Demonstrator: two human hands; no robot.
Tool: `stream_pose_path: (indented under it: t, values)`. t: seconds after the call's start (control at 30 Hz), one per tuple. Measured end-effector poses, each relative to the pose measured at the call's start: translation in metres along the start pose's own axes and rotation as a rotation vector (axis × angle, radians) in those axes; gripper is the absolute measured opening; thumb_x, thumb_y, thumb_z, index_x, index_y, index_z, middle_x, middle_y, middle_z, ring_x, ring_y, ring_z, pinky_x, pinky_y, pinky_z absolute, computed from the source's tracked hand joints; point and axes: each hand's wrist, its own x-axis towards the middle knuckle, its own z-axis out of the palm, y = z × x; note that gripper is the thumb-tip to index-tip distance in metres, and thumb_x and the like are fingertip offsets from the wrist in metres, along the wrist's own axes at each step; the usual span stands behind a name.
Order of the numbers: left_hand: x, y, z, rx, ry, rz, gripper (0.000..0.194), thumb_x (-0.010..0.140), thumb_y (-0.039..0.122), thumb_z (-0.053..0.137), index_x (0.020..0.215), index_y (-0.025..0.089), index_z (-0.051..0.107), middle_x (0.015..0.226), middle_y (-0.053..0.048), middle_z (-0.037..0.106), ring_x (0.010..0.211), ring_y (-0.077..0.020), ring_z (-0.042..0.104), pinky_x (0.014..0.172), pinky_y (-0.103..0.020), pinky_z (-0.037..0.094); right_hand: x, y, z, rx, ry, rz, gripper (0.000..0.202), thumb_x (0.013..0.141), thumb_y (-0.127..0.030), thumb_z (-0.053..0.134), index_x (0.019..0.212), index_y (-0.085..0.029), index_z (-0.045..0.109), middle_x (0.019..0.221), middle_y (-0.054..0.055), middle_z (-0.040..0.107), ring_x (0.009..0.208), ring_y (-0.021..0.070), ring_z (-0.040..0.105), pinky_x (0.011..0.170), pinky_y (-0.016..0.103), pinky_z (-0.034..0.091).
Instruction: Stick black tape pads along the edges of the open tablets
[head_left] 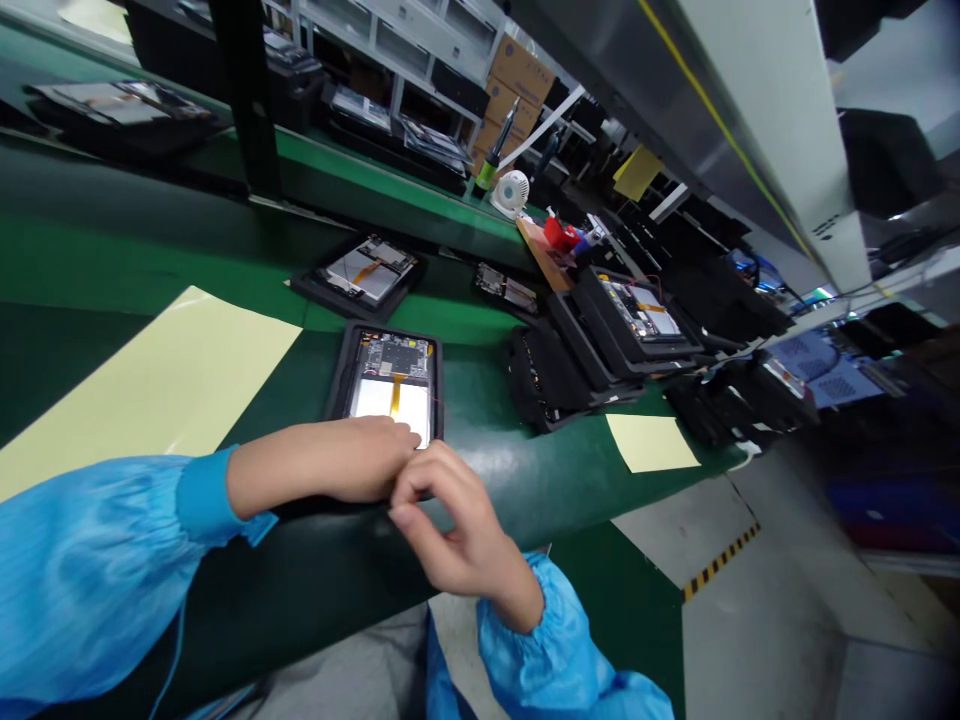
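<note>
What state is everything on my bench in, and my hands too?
Near device: open, circuit board and white panel exposed
Far device: open, insides showing
Stack of black cases: piled unevenly, open device on top
Large yellow sheet: lying flat
Small yellow sheet: lying flat
Fan: upright, running or not unclear
Left hand: over near device's lower end
Right hand: fingers curled, grip unclear

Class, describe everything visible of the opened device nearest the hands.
The opened device sits in a black frame, flat on the green worktop. A dark circuit board lies at its far end; nearer lies a smooth white panel, with an orange-yellow ribbon running down its middle from the board. The left hand hides part of its near end, apparently resting on it; the right hand is by the near right corner, contact unclear.
</note>
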Motion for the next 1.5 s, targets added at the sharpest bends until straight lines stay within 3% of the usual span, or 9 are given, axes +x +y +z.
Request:
stream_pose_path:
  t: [0.1, 0.17, 0.3, 0.43, 0.67, 0.87, 1.0, 1.33, 1.5]
  values:
    - [0.007, -0.008, -0.008, 0.100, 0.046, 0.035, 0.019, 0.097, 0.015, 0.055, 0.093, 0.016, 0.074, 0.092, -0.008, 0.071, 0.082, -0.0217, 0.066, 0.073, -0.030, 0.050, -0.024, 0.011, -0.016, 0.121, 0.370, 0.106, 0.010, 0.101, -0.028, 0.058, 0.092, -0.024, 0.060, 0.092, 0.005, 0.060, 0.094, 0.0197, 0.059, 0.085, 0.034, 0.050]
    - [0.014, -0.014, -0.007, 0.094, 0.131, 0.121, 0.026, 0.094, 0.005, 0.051, 0.102, 0.015, 0.073, 0.104, -0.010, 0.072, 0.095, -0.0228, 0.067, 0.084, -0.031, 0.051, -0.039, 0.027, -0.022, 0.163, 0.607, 0.231, 0.014, 0.100, -0.034, 0.062, 0.091, -0.023, 0.060, 0.102, 0.007, 0.060, 0.105, 0.0211, 0.058, 0.090, 0.034, 0.049]
    - [0.038, -0.023, 0.003, 0.014, 0.072, 0.366, 0.040, 0.076, -0.008, 0.051, 0.098, 0.018, 0.070, 0.104, -0.006, 0.071, 0.103, -0.0219, 0.065, 0.091, -0.029, 0.049, -0.061, 0.063, -0.013, 0.235, 0.750, 0.497, 0.023, 0.095, -0.042, 0.069, 0.090, -0.021, 0.059, 0.115, 0.008, 0.061, 0.114, 0.0211, 0.057, 0.097, 0.034, 0.046]
    - [0.063, -0.045, 0.002, -0.011, 0.008, 0.389, 0.032, 0.068, -0.008, 0.050, 0.077, 0.020, 0.064, 0.088, -0.005, 0.067, 0.087, -0.0221, 0.060, 0.077, -0.031, 0.047, -0.072, 0.078, 0.009, 0.311, 0.721, 0.570, 0.024, 0.095, -0.043, 0.069, 0.092, -0.020, 0.061, 0.109, 0.007, 0.063, 0.108, 0.0191, 0.059, 0.097, 0.032, 0.046]
    - [0.072, -0.092, -0.016, -0.093, 0.041, 0.262, 0.037, 0.070, -0.003, 0.043, 0.083, 0.021, 0.069, 0.093, -0.005, 0.068, 0.094, -0.0222, 0.058, 0.083, -0.032, 0.046, -0.073, 0.079, 0.015, 0.340, 0.676, 0.621, 0.027, 0.092, -0.046, 0.070, 0.088, -0.020, 0.062, 0.098, 0.006, 0.065, 0.095, 0.0189, 0.063, 0.087, 0.030, 0.051]
    - [0.073, -0.094, -0.016, -0.101, 0.066, 0.237, 0.015, 0.090, 0.015, 0.052, 0.081, 0.020, 0.064, 0.089, -0.005, 0.066, 0.094, -0.0221, 0.057, 0.085, -0.032, 0.044, -0.045, 0.083, -0.002, 0.163, 0.434, 0.572, 0.018, 0.093, -0.037, 0.067, 0.086, -0.020, 0.063, 0.128, 0.012, 0.064, 0.128, 0.0246, 0.057, 0.113, 0.041, 0.041]
    - [0.075, -0.098, -0.011, -0.076, 0.079, 0.233, 0.017, 0.097, 0.023, 0.051, 0.086, 0.020, 0.064, 0.089, -0.006, 0.064, 0.092, -0.0221, 0.055, 0.083, -0.033, 0.042, -0.025, 0.095, -0.009, 0.101, 0.297, 0.547, 0.019, 0.093, -0.038, 0.065, 0.085, -0.021, 0.063, 0.141, 0.013, 0.061, 0.142, 0.0265, 0.049, 0.122, 0.046, 0.032]
    - [0.072, -0.110, 0.008, 0.024, 0.302, 0.119, 0.025, 0.104, 0.025, 0.042, 0.088, 0.018, 0.058, 0.095, -0.009, 0.061, 0.093, -0.0247, 0.052, 0.088, -0.040, 0.040, -0.016, 0.109, -0.009, 0.077, 0.174, 0.541, 0.017, 0.095, -0.036, 0.062, 0.089, -0.020, 0.062, 0.135, 0.013, 0.062, 0.133, 0.0231, 0.056, 0.117, 0.040, 0.039]
    - [0.075, -0.112, 0.017, 0.058, 0.372, 0.082, 0.021, 0.102, 0.018, 0.041, 0.090, 0.017, 0.059, 0.095, -0.010, 0.062, 0.090, -0.0247, 0.052, 0.083, -0.039, 0.042, -0.003, 0.118, -0.015, -0.001, 0.114, 0.550, 0.017, 0.095, -0.036, 0.060, 0.090, -0.019, 0.063, 0.133, 0.013, 0.059, 0.125, 0.0226, 0.059, 0.098, 0.034, 0.050]
